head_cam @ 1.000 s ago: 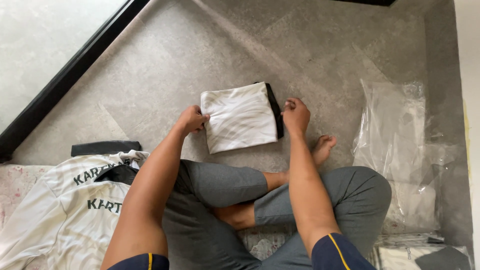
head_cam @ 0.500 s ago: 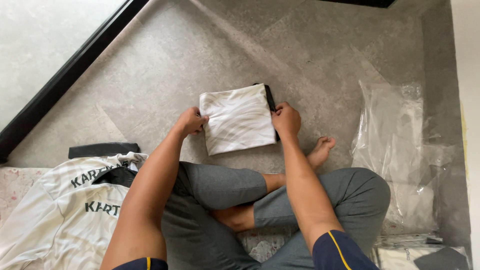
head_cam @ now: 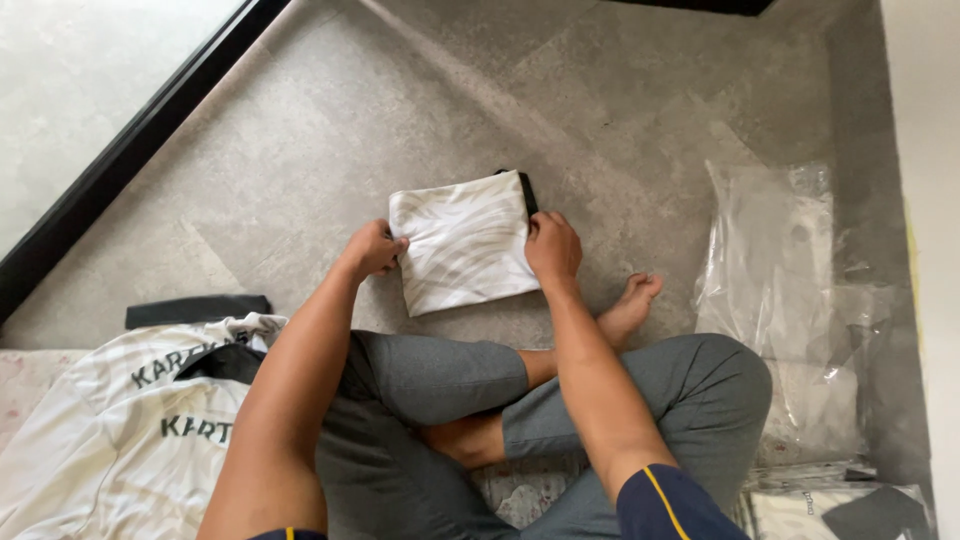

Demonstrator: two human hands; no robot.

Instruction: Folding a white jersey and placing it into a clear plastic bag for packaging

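Two bare hands are pressed on a folded white patterned shirt with a black collar (head_cam: 462, 242), laid on the grey stone floor (head_cam: 300, 150). Its left edge is pinched by the left hand (head_cam: 372, 248), its right edge by the right hand (head_cam: 553, 248), apparently squaring the fold. Left of it lies a heap of white lettered shirts (head_cam: 110, 420); right of it, clear plastic bags (head_cam: 790, 300).

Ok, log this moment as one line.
left hand: grips folded white shirt left edge | right hand: presses its right edge | shirt flat on grey floor
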